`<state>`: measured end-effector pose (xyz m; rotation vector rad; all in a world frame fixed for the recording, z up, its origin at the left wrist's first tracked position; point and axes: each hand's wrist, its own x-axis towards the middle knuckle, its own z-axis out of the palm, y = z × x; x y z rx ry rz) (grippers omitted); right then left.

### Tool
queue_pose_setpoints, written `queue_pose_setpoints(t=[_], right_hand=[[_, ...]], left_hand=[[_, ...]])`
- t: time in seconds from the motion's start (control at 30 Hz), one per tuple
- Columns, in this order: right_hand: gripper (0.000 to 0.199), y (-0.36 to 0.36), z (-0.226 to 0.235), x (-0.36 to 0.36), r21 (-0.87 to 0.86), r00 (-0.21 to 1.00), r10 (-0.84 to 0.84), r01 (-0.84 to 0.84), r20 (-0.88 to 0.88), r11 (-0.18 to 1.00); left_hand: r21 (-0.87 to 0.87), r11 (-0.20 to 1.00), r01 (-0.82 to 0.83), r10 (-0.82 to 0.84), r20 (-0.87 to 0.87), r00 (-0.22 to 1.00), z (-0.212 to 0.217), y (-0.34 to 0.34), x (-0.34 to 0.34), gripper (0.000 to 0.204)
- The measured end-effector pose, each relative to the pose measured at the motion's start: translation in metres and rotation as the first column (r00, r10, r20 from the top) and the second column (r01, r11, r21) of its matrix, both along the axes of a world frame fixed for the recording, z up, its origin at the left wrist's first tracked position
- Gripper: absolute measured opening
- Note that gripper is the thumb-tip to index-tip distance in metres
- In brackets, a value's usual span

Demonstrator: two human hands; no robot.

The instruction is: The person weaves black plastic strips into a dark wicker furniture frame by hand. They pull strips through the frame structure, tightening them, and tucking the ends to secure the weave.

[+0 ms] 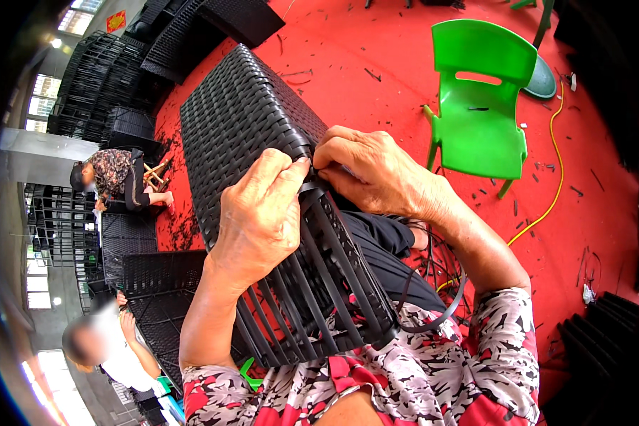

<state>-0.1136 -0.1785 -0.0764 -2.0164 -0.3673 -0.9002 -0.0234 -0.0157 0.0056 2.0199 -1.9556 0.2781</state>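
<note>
A black wicker furniture piece (pixel 245 99) stands tilted before me, its far part tightly woven. Nearer my lap, its frame shows only parallel black strips (pixel 319 273) with gaps between them. My left hand (pixel 259 216) is closed at the edge where the weave ends, thumb and forefinger pinching a black strip. Right beside it, my right hand (pixel 376 170) is closed too, its fingertips gripping at the same corner. Most of the pinched strip is hidden by the fingers. A loose black strip (pixel 444 319) curves out from the frame beside my right forearm.
A green plastic chair (pixel 483 106) stands at the right on the red floor (pixel 376 42), with strip scraps scattered round it. A yellow cable (pixel 557 177) runs along the floor. On the left, two other people (pixel 110 177) work among stacked black wicker pieces (pixel 92 85).
</note>
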Motion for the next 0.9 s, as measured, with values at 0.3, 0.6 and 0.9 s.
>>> queue_pose_setpoints(t=[0.3, 0.6, 0.9], right_hand=[[0.015, -0.001, -0.004, 0.001, -0.007, 0.998, -0.033, 0.033, 0.046, 0.999], [0.013, -0.013, 0.002, 0.004, -0.088, 0.999, 0.026, -0.023, 0.032, 0.996], [0.025, -0.017, 0.014, 0.009, 0.06, 0.988, 0.152, -0.151, -0.009, 0.987]], left_hand=[[0.047, 0.999, 0.001, -0.001, -0.004, 1.0, 0.004, -0.001, -0.001, 0.04], [0.052, 0.998, -0.021, 0.022, -0.007, 1.0, 0.004, -0.001, -0.005, 0.036], [-0.164, 0.933, -0.322, 0.202, -0.503, 0.84, 0.002, 0.007, 0.005, 0.02]])
